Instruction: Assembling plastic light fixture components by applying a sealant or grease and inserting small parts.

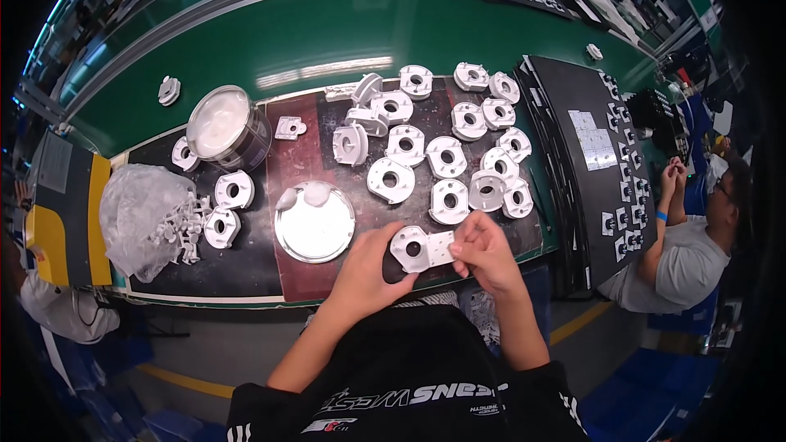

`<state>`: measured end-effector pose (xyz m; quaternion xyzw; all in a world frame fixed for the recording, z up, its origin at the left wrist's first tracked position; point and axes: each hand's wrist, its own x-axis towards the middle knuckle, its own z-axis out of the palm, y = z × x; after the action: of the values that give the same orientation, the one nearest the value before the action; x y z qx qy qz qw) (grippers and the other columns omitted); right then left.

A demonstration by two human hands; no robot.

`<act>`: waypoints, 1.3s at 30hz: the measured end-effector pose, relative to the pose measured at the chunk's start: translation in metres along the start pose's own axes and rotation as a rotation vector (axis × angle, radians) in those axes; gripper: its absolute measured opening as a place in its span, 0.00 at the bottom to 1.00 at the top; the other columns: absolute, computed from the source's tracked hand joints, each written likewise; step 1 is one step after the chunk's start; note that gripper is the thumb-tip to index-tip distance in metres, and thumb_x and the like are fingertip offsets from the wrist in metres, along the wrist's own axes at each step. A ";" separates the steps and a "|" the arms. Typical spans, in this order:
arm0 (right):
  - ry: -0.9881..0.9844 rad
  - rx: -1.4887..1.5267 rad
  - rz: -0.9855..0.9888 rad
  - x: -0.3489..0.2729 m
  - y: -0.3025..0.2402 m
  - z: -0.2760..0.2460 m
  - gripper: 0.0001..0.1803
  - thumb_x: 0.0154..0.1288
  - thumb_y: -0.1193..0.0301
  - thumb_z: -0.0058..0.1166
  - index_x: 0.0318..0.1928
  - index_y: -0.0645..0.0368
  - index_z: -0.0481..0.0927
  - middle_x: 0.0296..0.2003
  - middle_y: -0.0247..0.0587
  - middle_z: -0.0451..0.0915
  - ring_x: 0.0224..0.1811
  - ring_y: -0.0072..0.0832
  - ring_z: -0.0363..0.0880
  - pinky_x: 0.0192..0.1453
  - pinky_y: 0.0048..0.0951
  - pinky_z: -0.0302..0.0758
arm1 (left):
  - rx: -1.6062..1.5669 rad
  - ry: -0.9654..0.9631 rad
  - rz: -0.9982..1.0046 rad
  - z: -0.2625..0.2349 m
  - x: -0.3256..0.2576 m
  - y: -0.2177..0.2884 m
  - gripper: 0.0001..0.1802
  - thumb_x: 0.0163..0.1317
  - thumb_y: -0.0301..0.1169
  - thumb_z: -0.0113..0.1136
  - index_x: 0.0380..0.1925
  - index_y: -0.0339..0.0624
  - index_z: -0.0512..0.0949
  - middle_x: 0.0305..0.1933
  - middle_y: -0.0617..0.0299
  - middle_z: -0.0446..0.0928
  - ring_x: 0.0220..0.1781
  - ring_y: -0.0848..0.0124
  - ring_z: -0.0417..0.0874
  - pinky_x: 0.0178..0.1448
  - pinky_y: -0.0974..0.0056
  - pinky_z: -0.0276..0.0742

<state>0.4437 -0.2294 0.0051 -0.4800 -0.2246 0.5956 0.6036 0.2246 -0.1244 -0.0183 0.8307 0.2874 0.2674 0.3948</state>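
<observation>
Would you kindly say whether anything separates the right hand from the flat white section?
Nothing visible: the right hand touches the flat white section; the left hand holds the rounded white part beside it.

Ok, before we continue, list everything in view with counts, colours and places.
Round plastic housings with holes: about seventeen, white, bench centre to right; others left
Cylindrical tin: one, dark-sided with white contents, back left
Crinkled plastic bag: one, translucent, left
Small plastic pieces: many, white, beside the bag
Flat round disc: one, white, left of centre, bearing two white lumps
Boxy machine: one, yellow and dark, far left
Stacked flat sheets: several, black, right
Co-worker: one, grey top, right
Held round housing: one, white, left grip
Flat rectangular plate: one, white, right grip
Hands: two, bare, front centre; left, right
</observation>
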 end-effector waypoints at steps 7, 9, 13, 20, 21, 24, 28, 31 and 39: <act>0.001 -0.089 -0.032 0.008 0.003 -0.005 0.17 0.66 0.79 0.66 0.40 0.53 0.68 0.31 0.33 0.80 0.28 0.17 0.78 0.28 0.17 0.74 | 0.069 0.024 -0.028 0.014 0.010 0.009 0.50 0.44 0.36 0.83 0.68 0.37 0.68 0.60 0.45 0.76 0.62 0.47 0.74 0.67 0.49 0.73; 0.001 -0.165 -0.015 0.009 0.006 0.000 0.18 0.64 0.79 0.67 0.39 0.52 0.67 0.31 0.32 0.80 0.26 0.15 0.77 0.27 0.16 0.71 | 0.008 -0.004 -0.048 0.014 0.009 0.006 0.50 0.44 0.36 0.83 0.67 0.37 0.68 0.60 0.45 0.76 0.62 0.47 0.75 0.67 0.50 0.73; -0.022 -0.228 -0.040 0.012 0.019 0.008 0.19 0.63 0.82 0.68 0.39 0.53 0.67 0.31 0.31 0.81 0.31 0.13 0.78 0.34 0.16 0.74 | -0.082 -0.073 0.023 0.008 0.002 -0.007 0.48 0.44 0.35 0.82 0.67 0.39 0.70 0.59 0.47 0.76 0.63 0.48 0.75 0.67 0.52 0.74; -0.026 -0.145 -0.018 0.014 0.030 0.012 0.19 0.65 0.82 0.67 0.36 0.53 0.65 0.29 0.29 0.79 0.32 0.10 0.77 0.35 0.15 0.73 | -0.111 -0.080 0.083 0.005 -0.001 -0.013 0.49 0.43 0.34 0.81 0.68 0.41 0.70 0.59 0.49 0.77 0.65 0.49 0.75 0.69 0.52 0.74; -0.028 -0.146 -0.021 0.013 0.029 0.013 0.19 0.65 0.82 0.67 0.36 0.53 0.65 0.29 0.29 0.79 0.32 0.10 0.77 0.35 0.15 0.73 | -0.110 -0.077 0.086 0.005 -0.001 -0.013 0.49 0.43 0.34 0.81 0.68 0.41 0.70 0.59 0.49 0.77 0.65 0.49 0.75 0.69 0.52 0.74; -0.013 -0.045 0.007 0.011 0.027 0.017 0.21 0.64 0.83 0.67 0.34 0.52 0.64 0.30 0.31 0.80 0.30 0.12 0.74 0.33 0.17 0.71 | -0.131 -0.071 0.063 0.004 -0.003 -0.013 0.49 0.43 0.33 0.81 0.68 0.41 0.70 0.59 0.49 0.77 0.65 0.49 0.76 0.68 0.52 0.74; 0.000 -0.140 -0.033 0.011 0.030 0.023 0.22 0.64 0.83 0.67 0.34 0.52 0.63 0.29 0.31 0.78 0.30 0.13 0.73 0.34 0.17 0.69 | -0.127 -0.054 0.099 0.006 -0.003 -0.016 0.48 0.43 0.33 0.81 0.68 0.41 0.71 0.59 0.48 0.77 0.64 0.50 0.76 0.67 0.52 0.75; 0.028 -0.163 -0.063 0.010 0.031 0.023 0.22 0.63 0.83 0.68 0.33 0.52 0.63 0.30 0.31 0.77 0.31 0.14 0.72 0.36 0.18 0.69 | -0.139 -0.048 0.098 0.006 -0.003 -0.016 0.47 0.43 0.32 0.81 0.67 0.41 0.71 0.59 0.48 0.77 0.65 0.50 0.76 0.67 0.52 0.75; 0.069 -0.212 -0.120 0.006 0.039 0.025 0.22 0.62 0.83 0.68 0.33 0.53 0.63 0.30 0.31 0.76 0.33 0.14 0.72 0.40 0.20 0.70 | -0.142 -0.037 0.123 0.005 -0.004 -0.015 0.45 0.44 0.32 0.81 0.65 0.40 0.71 0.60 0.50 0.79 0.65 0.49 0.77 0.67 0.51 0.75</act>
<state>0.4039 -0.2227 -0.0190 -0.5469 -0.2938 0.5145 0.5914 0.2208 -0.1220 -0.0337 0.8215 0.2088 0.2955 0.4407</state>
